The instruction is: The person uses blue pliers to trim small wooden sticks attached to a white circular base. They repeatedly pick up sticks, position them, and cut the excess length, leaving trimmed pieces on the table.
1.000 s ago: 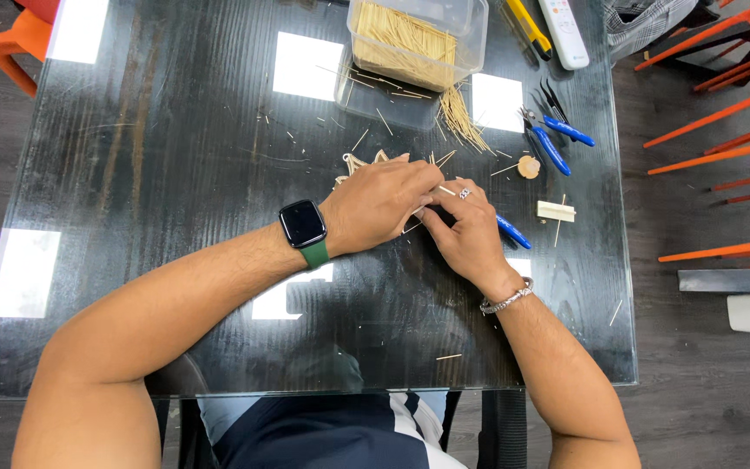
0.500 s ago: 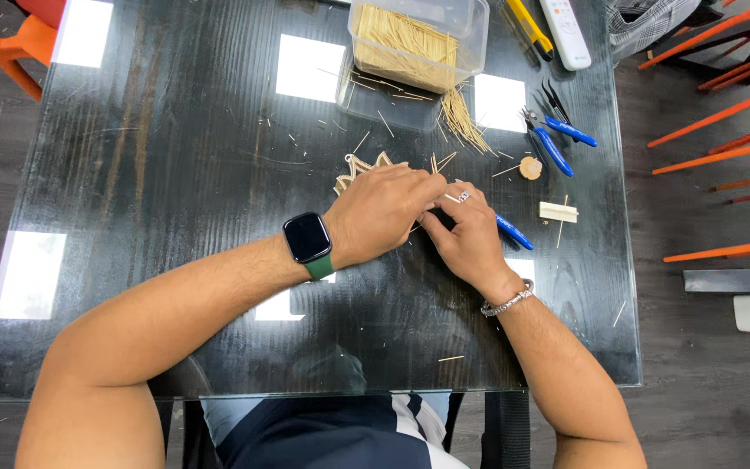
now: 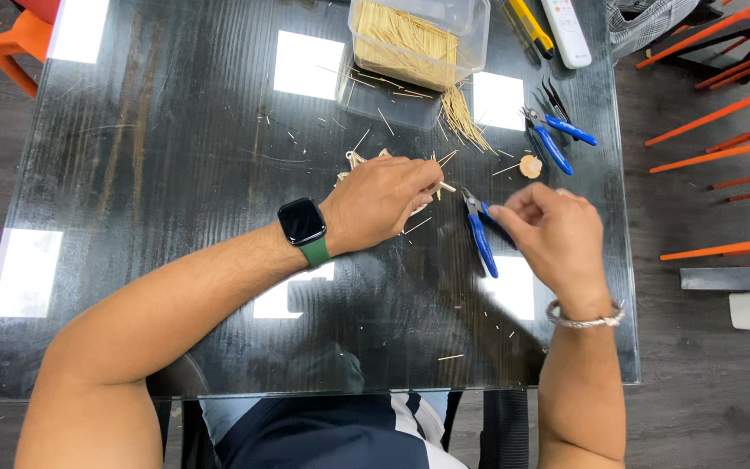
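Note:
My left hand [image 3: 382, 201], with a smartwatch on a green band at the wrist, grips a small structure of thin wooden sticks [image 3: 359, 163] on the dark glass table [image 3: 175, 174]. My right hand [image 3: 550, 236], wearing a silver bracelet, sits to the right of it with its fingers closed on the handles of blue-handled cutting pliers [image 3: 479, 233]. The pliers' jaws point up toward the sticks.
A clear plastic box of wooden sticks [image 3: 417, 36] stands at the far edge, with loose sticks [image 3: 463, 120] spilled beside it. More blue-handled pliers [image 3: 555, 139], a small wooden disc [image 3: 530, 165], a yellow tool [image 3: 531, 24] and a white remote [image 3: 564, 31] lie at the far right. Orange chairs [image 3: 722, 104] stand right.
My right hand has pulled away to the right from the stick structure, uncovering the blue pliers it now holds. My left hand stays on the sticks.

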